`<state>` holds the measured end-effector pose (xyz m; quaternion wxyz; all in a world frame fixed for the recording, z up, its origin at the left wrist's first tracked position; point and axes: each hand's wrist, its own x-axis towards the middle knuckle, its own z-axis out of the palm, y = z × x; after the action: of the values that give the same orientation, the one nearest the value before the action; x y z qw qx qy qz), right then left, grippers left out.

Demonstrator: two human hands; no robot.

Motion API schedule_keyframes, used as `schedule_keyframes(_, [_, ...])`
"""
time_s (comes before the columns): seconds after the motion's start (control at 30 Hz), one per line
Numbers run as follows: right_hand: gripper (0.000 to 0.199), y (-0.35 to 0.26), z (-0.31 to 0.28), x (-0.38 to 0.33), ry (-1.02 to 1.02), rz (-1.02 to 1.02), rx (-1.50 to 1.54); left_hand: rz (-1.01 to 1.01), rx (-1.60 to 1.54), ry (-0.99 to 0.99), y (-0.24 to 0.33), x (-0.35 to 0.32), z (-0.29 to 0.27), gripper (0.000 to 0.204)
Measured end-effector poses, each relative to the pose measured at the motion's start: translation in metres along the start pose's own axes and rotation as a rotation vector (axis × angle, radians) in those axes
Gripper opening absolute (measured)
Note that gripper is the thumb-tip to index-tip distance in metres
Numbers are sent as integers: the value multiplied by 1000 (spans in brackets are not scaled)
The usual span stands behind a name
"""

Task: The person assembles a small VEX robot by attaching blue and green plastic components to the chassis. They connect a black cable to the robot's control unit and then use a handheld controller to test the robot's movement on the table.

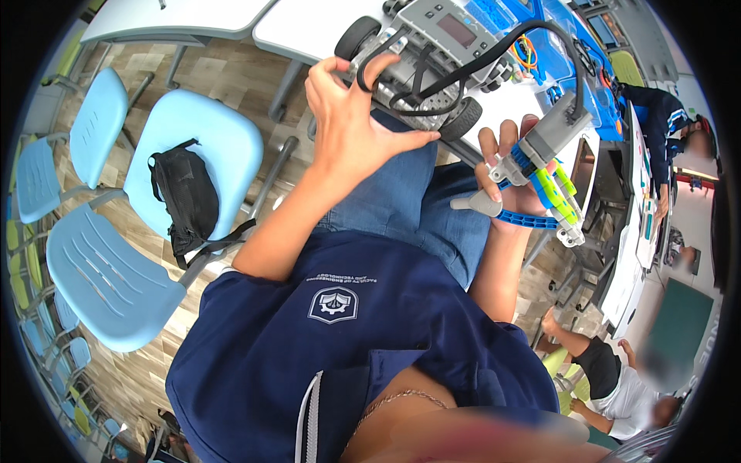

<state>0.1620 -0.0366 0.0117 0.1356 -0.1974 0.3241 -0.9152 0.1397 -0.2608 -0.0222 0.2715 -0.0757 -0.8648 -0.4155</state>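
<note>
My left hand [347,131] spans the near side of a grey toy robot vehicle [417,77], fingers by one black wheel [358,37] and thumb by the other wheel [461,119]. The vehicle carries a grey control brick [455,31] with a small screen on top. To its right, my right hand [513,150] is closed around a grey motor [549,135] built together with blue, lime-green and grey plastic pieces. A black cable [494,52] loops from the motor over to the vehicle. Part of my right palm is hidden behind the motor assembly.
Blue plastic trays [540,46] with loose parts lie on the white table [297,35] beyond the vehicle. At left, light-blue chairs [108,282] stand close, one bearing a black bag [185,193]. Two other people [617,386] [656,116] are at the right.
</note>
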Motion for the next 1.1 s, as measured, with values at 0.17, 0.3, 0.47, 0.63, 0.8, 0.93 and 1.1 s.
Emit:
schedule_keyframes(0.17, [59, 1, -12, -2, -38, 12, 48, -81, 15, 41, 11, -12, 0, 101])
schedule_keyframes(0.3, [59, 0, -15, -1, -34, 26, 97, -61, 32, 105, 14, -20, -1, 102])
schedule_keyframes(0.47, [60, -2, -18, 1, 116, -36, 107, -36, 110, 161, 12, -14, 10, 84])
schedule_keyframes(0.63, [46, -1, -34, 7, 113, -114, 96, -25, 94, 182, 18, -5, 30, 76])
schedule_keyframes(0.8, [37, 1, -35, 7, 110, -132, 8, -47, 41, 146, 26, -4, 38, 64])
schedule_keyframes(0.93, [33, 1, -23, 6, 348, -169, -239, -50, 124, 67, 30, -6, 43, 59])
schedule_keyframes(1.1, [32, -9, -25, 8, 425, -275, -561, -49, 36, 43, 31, -10, 42, 56])
